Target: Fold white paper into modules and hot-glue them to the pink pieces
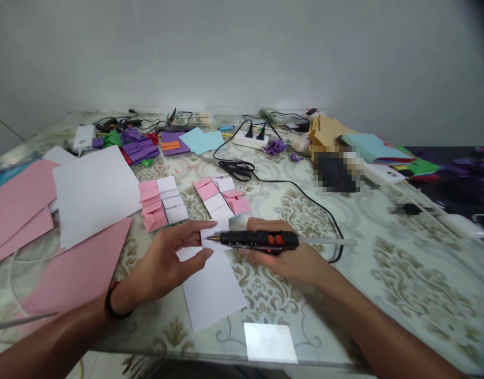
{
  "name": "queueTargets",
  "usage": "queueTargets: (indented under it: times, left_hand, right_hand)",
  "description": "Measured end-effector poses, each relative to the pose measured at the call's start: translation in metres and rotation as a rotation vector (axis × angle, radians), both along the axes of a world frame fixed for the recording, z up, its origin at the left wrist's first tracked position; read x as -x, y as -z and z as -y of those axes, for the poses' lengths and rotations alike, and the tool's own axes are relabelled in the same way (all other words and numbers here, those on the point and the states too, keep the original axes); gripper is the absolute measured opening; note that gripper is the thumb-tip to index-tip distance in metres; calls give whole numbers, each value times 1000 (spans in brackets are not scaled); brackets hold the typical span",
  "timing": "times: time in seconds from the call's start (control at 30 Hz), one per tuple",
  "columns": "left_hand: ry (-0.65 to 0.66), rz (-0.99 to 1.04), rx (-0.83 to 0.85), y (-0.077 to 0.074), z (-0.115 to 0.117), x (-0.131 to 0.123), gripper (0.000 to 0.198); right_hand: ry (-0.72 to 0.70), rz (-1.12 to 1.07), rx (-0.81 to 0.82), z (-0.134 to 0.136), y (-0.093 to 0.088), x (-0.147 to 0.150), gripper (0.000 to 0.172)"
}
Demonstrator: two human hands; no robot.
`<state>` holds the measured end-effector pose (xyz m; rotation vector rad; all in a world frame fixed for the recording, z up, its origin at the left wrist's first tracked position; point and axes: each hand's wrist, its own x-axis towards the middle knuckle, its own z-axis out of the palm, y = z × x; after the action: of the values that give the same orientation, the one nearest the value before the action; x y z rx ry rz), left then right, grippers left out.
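Observation:
A black hot glue gun [261,240] with orange marks sits in my right hand [293,258], its fingers wrapped around the body. The brass nozzle points left, and a pale glue stick juts from the rear. Between thumb and fingers, my left hand [169,258] pinches a small white paper piece [210,231] by its left side. The nozzle tip is over this piece; whether it touches cannot be seen. Below lies a white paper sheet [214,292]. Just beyond my hands are two folded pink-and-white paper pieces, one on the left [163,202] and another on the right [220,197].
Large white paper [98,195] and pink paper [80,268] cover the left side. Black scissors [238,169] lie beyond the folded pieces. A white power strip [250,139] feeds a black cord [305,192] curving to the right. Purple folded strips [137,147] and coloured paper stacks [372,147] lie farther back.

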<state>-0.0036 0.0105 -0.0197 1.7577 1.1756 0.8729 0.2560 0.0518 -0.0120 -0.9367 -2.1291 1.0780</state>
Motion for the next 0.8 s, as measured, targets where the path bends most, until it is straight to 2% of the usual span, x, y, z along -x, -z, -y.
queueTargets:
  times: [0.8]
  left_hand:
    - [-106,135,-31,-6,2,-2,39]
  right_hand:
    - [115,105,6,-1,-7,-4,24]
